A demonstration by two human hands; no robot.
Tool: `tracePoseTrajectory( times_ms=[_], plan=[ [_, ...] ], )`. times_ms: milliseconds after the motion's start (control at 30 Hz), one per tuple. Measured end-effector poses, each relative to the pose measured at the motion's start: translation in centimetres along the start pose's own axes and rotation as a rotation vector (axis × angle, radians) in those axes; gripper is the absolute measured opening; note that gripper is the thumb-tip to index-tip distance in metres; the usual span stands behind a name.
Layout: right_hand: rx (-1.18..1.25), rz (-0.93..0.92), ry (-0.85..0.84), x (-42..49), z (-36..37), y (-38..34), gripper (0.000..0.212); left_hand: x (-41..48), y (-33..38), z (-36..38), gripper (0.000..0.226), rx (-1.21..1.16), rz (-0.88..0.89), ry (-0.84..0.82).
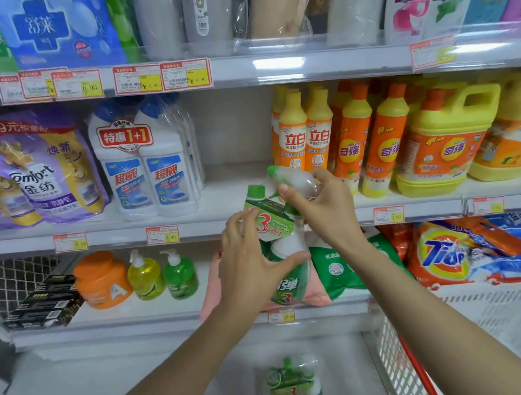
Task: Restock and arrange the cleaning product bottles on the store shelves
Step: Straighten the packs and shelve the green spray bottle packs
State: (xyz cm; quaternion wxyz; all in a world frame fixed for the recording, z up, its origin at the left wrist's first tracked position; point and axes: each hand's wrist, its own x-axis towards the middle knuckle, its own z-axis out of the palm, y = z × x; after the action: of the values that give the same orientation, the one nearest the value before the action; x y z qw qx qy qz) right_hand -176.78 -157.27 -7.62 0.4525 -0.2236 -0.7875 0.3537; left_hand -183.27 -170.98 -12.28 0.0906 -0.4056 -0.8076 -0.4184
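Spray-bottle pack [277,224]: was held upright in front of the middle shelf [233,193].
Left hand [248,265]: fingers and thumb were curled round the pack's body.
Right hand [324,205]: fingertips were pinching the clear trigger head.
Second pack [291,381]: lay below, beside a white basket [395,364].

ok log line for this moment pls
stage: restocking | left hand: grips spray cleaner pack body | right hand: holds its trigger head | position: before middle shelf gap | second pack: below, untouched
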Motion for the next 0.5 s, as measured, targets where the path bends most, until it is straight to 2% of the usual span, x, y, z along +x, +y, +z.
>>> tracePoseTrajectory(
  times_ms=[100, 233, 300, 433, 500],
  plan=[
    [-0.088, -0.020, -0.070, -0.6, 0.2, -0.7, 0.041, 0.2, -0.5, 0.4, 0.086, -0.017, -0.008, 0.056],
    [-0.042, -0.012, -0.279, -1.0, -0.1, -1.7, 0.039, 0.0, -0.7, 0.1, 0.061, -0.076, -0.064, 0.038],
    [-0.062, -0.012, -0.363, -1.3, 0.1, -2.2, 0.037, -0.1, -0.8, -0.2, 0.057, -0.111, -0.092, 0.018],
    [0.167, 0.040, -0.591, -0.9, -0.7, -2.2, 0.032, 0.0, -2.6, -0.5, 0.042, -0.405, -0.142, -0.100],
    [0.168, 0.013, -0.597, -0.4, -0.9, -1.3, 0.033, 0.2, -3.2, -0.6, 0.040, -0.502, -0.133, -0.178]
  ],
)
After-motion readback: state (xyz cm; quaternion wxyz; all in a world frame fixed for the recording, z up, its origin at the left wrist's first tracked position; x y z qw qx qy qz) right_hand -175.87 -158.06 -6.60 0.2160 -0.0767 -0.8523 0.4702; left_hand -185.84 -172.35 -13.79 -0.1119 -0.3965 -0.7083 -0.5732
